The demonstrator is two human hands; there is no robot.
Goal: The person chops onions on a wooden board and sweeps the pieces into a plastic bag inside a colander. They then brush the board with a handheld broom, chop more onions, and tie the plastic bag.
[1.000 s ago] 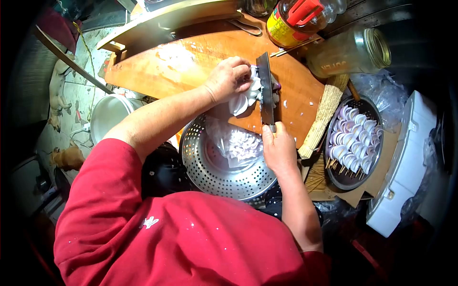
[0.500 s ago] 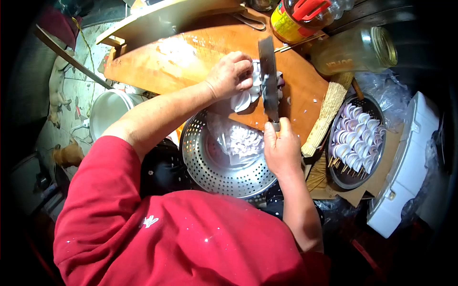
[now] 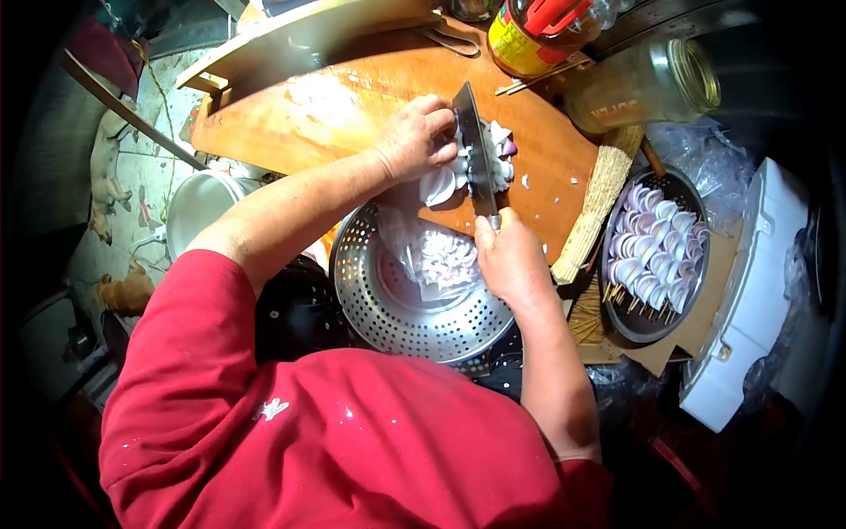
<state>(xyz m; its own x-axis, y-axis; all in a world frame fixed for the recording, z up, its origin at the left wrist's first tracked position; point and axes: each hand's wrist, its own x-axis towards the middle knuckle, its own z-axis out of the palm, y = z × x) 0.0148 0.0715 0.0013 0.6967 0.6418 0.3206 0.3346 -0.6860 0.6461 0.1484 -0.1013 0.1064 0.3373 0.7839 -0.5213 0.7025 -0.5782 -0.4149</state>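
Observation:
My right hand is wrapped round the handle of a cleaver, its blade standing edge-down among the onion on the wooden board. Left of the blade, my left hand presses curled fingertips on the onion layers; the fingertips are partly hidden. Cut white and purple onion pieces lie to the blade's right. Below the board's near edge, a perforated metal colander rests at my lap, with chopped onion on clear plastic inside it.
To the right stand an oval dark basin of skewered onion slices, a straw brush and a white foam lid. A glass jar and a red-capped bottle are at the back. A white bucket is left.
The cleaver has come down and left, from a raised tilt into the onion, and more cut pieces show at its right. My left hand stays nearly in place.

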